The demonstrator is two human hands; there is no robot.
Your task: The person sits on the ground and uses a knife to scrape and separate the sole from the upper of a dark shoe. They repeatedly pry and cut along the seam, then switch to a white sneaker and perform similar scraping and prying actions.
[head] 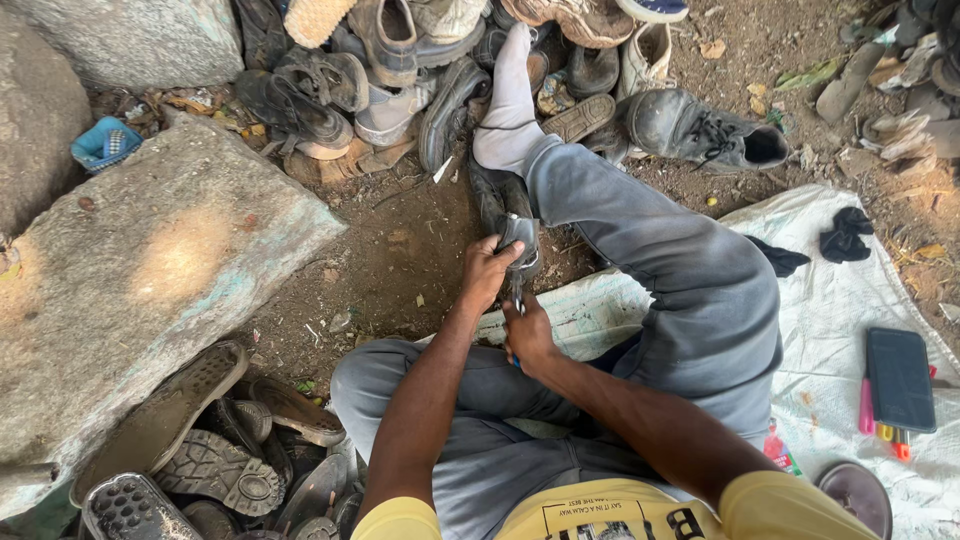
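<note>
Bare dirt ground (400, 250) with one large flat stone slab (150, 270), two heaps of worn shoes, one white woven sack (850, 290), left hand (488, 272) clamped on one dark grey shoe (515, 235), right hand (528, 335) just below it, fingers closed around a thin tool, one small blue basket (103, 145), contents unclear.

I see bare dirt ground (400, 250) mid-frame, a big stone slab (150, 280) at left, and a white woven sheet (850, 300) at right, all in daylight.
</note>
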